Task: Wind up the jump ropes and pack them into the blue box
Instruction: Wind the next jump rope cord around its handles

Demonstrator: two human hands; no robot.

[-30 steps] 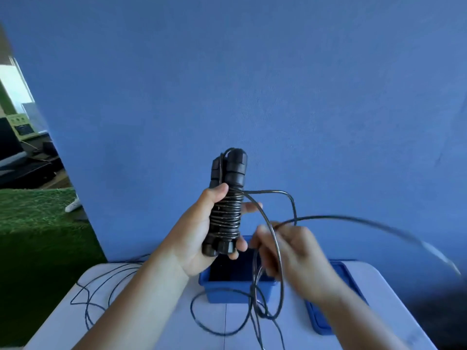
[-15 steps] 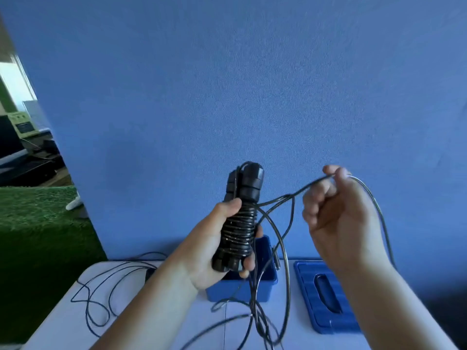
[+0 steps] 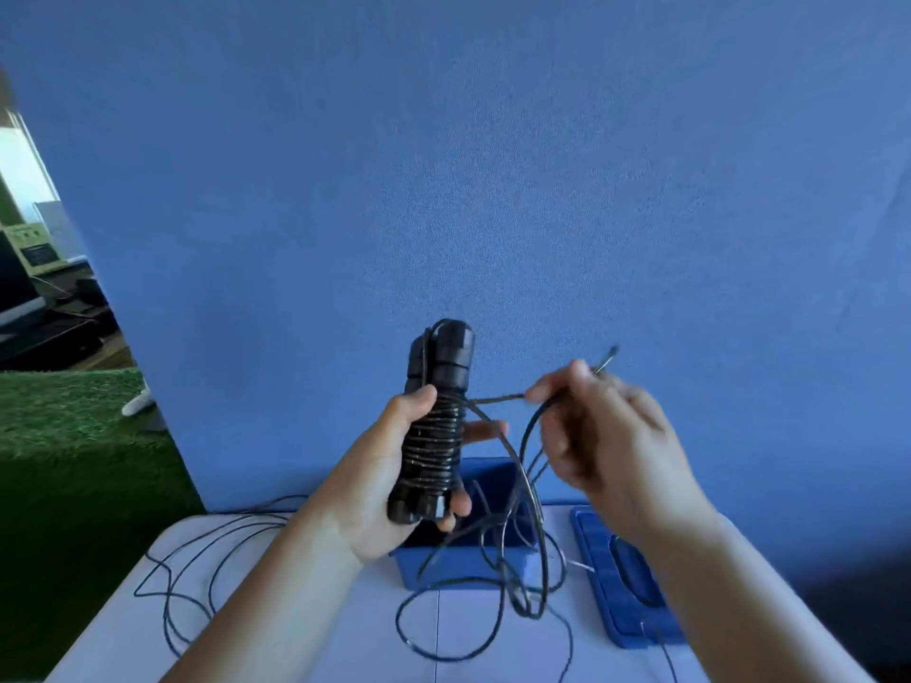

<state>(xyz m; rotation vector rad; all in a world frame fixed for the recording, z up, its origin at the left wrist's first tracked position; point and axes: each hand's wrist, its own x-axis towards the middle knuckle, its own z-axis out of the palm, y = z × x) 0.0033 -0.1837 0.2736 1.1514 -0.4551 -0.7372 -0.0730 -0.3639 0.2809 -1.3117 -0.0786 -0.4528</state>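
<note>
Above the blue box, the left hand curls its fingers round the black jump rope handles, partly wound with cord, and the right hand, blurred, pinches the loose cord just beside them. Where it hangs before the box it crosses itself, so a pull may, I think, knot it or catch the box rim. No brand or writing is readable.

Left hand grips handles, right hand pinches rope
</note>
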